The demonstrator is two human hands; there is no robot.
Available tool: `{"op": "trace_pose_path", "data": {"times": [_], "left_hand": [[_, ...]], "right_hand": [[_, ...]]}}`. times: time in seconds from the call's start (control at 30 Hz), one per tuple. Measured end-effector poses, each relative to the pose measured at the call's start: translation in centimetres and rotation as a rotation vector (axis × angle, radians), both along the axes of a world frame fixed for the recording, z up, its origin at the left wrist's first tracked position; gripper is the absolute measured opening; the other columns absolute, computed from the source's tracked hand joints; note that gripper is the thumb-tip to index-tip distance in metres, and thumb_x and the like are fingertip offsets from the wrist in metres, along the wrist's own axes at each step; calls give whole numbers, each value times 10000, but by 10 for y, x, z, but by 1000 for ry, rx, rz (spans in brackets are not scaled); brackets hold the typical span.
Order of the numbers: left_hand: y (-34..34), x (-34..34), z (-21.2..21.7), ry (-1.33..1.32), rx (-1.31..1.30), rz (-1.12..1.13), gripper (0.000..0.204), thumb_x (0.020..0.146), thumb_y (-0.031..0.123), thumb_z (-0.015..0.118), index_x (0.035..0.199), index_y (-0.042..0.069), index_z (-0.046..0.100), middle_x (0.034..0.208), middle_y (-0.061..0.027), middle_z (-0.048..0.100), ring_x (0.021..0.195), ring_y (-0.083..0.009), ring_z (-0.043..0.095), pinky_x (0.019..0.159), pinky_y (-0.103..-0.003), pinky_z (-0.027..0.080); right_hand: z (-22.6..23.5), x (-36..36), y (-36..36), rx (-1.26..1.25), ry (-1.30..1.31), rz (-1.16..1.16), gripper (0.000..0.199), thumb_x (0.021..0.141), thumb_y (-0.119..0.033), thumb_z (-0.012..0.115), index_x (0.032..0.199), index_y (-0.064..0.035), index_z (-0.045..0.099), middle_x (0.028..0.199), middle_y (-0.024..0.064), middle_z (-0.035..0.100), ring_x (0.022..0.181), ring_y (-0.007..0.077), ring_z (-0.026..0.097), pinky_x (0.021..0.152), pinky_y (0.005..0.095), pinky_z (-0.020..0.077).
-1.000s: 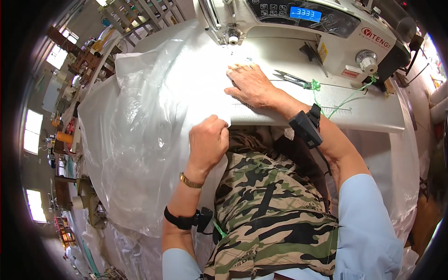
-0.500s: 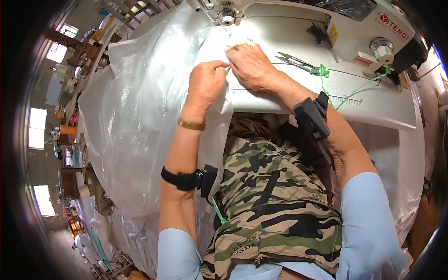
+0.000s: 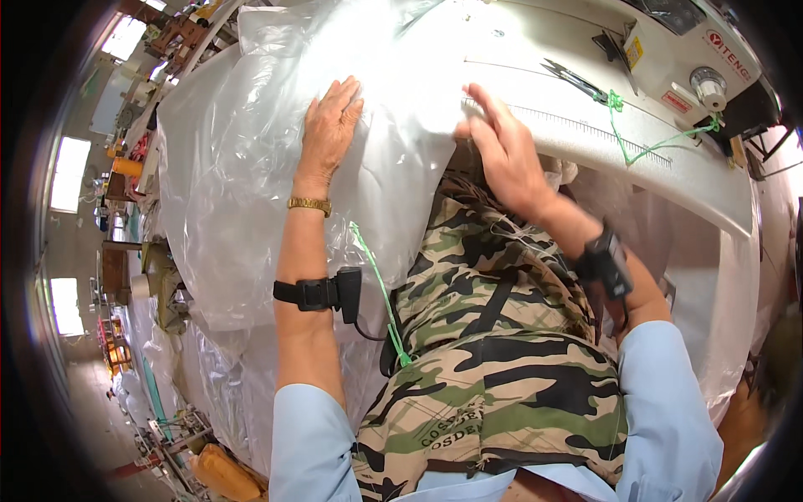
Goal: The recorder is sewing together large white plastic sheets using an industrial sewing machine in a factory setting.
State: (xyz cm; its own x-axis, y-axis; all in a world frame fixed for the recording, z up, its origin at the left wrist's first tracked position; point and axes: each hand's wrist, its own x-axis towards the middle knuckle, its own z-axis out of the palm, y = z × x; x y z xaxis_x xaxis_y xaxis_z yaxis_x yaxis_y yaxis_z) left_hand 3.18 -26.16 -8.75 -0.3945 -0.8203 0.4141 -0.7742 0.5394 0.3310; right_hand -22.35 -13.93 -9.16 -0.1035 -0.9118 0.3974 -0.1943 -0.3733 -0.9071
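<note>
1. Nearest you, your lap in camouflage-print trousers (image 3: 502, 368) lies below the white sewing table (image 3: 669, 167), which serves as the landmark here.
2. Your left hand (image 3: 329, 125) lies flat and open, palm down, on the clear, crinkled plastic sheet (image 3: 242, 184), left of the table's front edge; it grips nothing.
3. Your right hand (image 3: 502, 151) rests at the table's front edge, fingers spread and open on the sheet's edge, with no closed grip.
4. The sheet drapes over the table's left part and hangs down beside your left knee.
5. To do this well, I judge you should press evenly with both palms and smooth outward, so the film lies without folds.
6. Beyond the right hand, dark snips (image 3: 577, 81) and a green cord (image 3: 636, 151) lie on the table.
7. The white sewing machine (image 3: 677, 42) is cut off at the top; its needle area is hidden.
</note>
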Motion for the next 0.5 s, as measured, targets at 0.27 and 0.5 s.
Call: {"op": "trace_pose_path", "data": {"times": [0.27,0.5], "left_hand": [[-4,2,4,30,86,-36,450,1041,397,430,1362,116,575,1460,-47,521,1427,-244,372,1196,-475,187],[-6,2,3,12,82,-31,426,1041,351,435,1366,113,574,1458,-55,522,1424,-244,377,1198,-468,194]], "right_hand": [[-119,18,-15,416,-261,52,252,1002,-186,551,1107,28,633,983,106,676,720,112,629,700,257,524],[-101,45,-43,425,-318,405,324,923,-125,620,1215,14,627,1179,120,648,1074,196,599,912,301,473]]}}
